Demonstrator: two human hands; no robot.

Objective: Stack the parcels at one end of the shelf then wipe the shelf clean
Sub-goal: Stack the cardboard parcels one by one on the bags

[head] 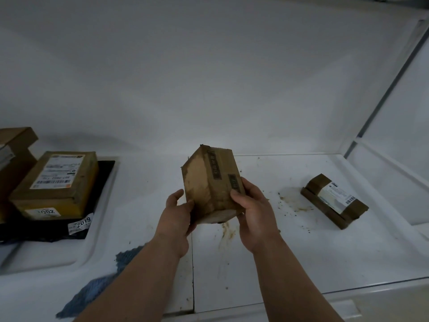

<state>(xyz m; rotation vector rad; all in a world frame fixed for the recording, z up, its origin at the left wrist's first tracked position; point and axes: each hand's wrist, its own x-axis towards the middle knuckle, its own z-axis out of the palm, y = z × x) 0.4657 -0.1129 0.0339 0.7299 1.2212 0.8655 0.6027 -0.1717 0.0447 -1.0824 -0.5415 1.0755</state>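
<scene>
- While I carry this parcel, the shelf [267, 263] under both hands is the biggest thing to mind: white, with brown smears and crumbs directly below and to the right of my hands, so I judge the wiping has to wait until it is bare.
- Well to the left of my left hand sits the stack [53, 184]: a labelled brown box on a flat black parcel, with another box beside it at the frame edge. That, I reckon, is the end to aim for.
- Held between my hands, clear of the shelf, is the worn cardboard parcel [211, 182], tilted with one corner up.
- My left hand [178, 214] presses its left face with curled fingers; my right hand [253, 212] wraps the right edge, thumb on top. I'd level it before setting it on the stack.
- Well off to the right of my right hand lies a small labelled parcel [334, 199], probably next.
- Below my left forearm lies a blue cloth [97, 289], ready for wiping.
</scene>
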